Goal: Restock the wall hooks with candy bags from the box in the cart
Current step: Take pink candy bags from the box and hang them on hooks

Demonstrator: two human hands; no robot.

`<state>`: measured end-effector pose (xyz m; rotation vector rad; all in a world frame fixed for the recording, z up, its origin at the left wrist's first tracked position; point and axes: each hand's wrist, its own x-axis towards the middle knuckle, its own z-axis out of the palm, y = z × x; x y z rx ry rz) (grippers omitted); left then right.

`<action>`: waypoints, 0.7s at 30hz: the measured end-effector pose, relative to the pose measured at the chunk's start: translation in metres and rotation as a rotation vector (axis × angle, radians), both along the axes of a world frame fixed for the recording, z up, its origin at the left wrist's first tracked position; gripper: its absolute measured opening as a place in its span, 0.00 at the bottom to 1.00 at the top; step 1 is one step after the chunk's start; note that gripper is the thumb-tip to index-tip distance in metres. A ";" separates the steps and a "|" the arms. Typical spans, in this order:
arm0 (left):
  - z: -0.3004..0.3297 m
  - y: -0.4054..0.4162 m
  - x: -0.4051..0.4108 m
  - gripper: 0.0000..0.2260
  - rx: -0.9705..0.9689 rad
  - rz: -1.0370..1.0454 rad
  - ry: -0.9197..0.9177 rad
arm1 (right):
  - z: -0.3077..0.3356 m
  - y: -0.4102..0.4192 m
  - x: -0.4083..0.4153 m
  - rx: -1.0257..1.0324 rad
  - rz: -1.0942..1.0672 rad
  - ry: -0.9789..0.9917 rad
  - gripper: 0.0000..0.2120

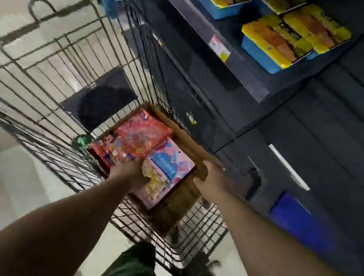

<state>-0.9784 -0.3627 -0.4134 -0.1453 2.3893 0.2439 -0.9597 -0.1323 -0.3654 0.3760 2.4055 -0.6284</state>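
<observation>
Both bare arms are reached down into a black wire shopping cart [54, 73], where an open brown cardboard box [183, 135] is seen resting at the cart's near right corner. The left hand [130, 173] is laid on the packets inside the box, its fingers appearing curled at the lower edge of a pink candy bag with a blue label panel [168, 168]; how firmly it is gripped cannot be told through the blur. The right hand [211, 178] is closed over the box's right-hand rim, thumb inside and fingers outside. Just beyond the left hand, glossy red candy bags [140, 133] are packed flat in the box, touching the pink one. No brand or wording on any bag can be read; the print is smeared by motion.

Well beyond the right hand, blue trays with yellow-and-orange printed lids [275, 44] are set on a dark store shelf [240, 76], whose edge carries a white and yellow price tag [219, 48], illegible. Dark green trouser legs [132, 268] are visible below the arms, over a pale tiled floor [2, 174].
</observation>
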 end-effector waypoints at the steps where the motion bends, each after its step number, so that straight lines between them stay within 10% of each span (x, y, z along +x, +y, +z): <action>1: -0.012 -0.003 -0.007 0.34 0.004 -0.009 -0.021 | -0.010 -0.006 -0.002 -0.017 -0.042 -0.024 0.26; 21: -0.163 -0.021 -0.034 0.34 0.124 0.065 -0.172 | -0.238 -0.091 -0.024 -0.572 -1.229 -0.183 0.35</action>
